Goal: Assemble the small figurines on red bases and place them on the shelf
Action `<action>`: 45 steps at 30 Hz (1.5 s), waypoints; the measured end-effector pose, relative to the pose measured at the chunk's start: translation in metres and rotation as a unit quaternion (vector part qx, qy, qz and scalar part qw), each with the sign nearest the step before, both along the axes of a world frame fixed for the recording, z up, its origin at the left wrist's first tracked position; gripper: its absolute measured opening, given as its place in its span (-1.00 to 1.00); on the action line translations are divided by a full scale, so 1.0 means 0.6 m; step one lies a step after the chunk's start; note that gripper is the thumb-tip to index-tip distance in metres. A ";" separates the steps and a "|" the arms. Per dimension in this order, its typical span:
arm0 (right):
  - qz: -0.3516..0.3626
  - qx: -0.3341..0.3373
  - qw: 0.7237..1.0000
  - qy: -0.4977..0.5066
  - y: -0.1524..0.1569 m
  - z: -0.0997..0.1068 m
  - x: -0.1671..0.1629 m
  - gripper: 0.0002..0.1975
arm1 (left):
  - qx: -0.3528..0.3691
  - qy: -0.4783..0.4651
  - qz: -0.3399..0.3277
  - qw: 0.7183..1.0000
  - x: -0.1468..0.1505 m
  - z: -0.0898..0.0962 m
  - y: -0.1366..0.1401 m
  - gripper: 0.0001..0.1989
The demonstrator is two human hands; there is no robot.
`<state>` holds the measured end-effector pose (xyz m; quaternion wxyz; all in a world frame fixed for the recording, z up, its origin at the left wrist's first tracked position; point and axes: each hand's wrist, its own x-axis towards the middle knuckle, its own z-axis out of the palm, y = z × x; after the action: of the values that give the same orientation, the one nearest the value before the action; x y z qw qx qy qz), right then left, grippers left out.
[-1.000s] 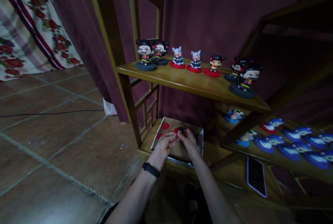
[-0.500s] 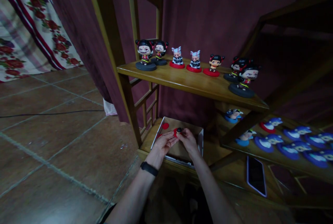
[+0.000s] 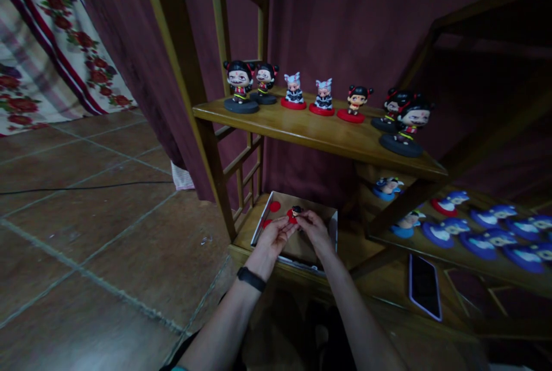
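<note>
Over a shallow cardboard box [image 3: 302,251], a small black-haired figurine [image 3: 296,210] stands upright on a round red base [image 3: 291,218]. My left hand [image 3: 274,234], with a dark band at the wrist, supports the base from the near left side with its fingers closed on it. From the right, the bent fingers of my right hand [image 3: 314,228] grip the figurine's base; my fingertips there are partly hidden. Loose red discs [image 3: 275,206] lie in the box, left of the figurine.
Above the box runs a wooden shelf [image 3: 284,127] with several figurines [image 3: 323,95] on red or dark bases. Lower right, another shelf bears several blue-based figurines [image 3: 445,230]. A phone [image 3: 425,286] lies on the bottom board. Tiled floor [image 3: 107,244] spreads left; a slanted wooden post [image 3: 399,201] stands right.
The figurine now stands more upright and shows more clearly above my fingers. My right hand has slid slightly lower beside the base, and both hands stay over the box.
</note>
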<state>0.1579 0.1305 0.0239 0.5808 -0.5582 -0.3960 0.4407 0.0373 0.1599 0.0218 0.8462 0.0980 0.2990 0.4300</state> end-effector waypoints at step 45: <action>0.050 -0.028 0.984 0.171 -0.008 0.001 -0.005 -0.71 | 0.076 0.118 -0.048 0.989 -0.008 -0.002 0.004 -0.82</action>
<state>0.1547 0.1257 0.0247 0.6015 -0.4705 -0.3056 0.5687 0.0325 0.1624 0.0208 0.8148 0.2264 0.3583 0.3956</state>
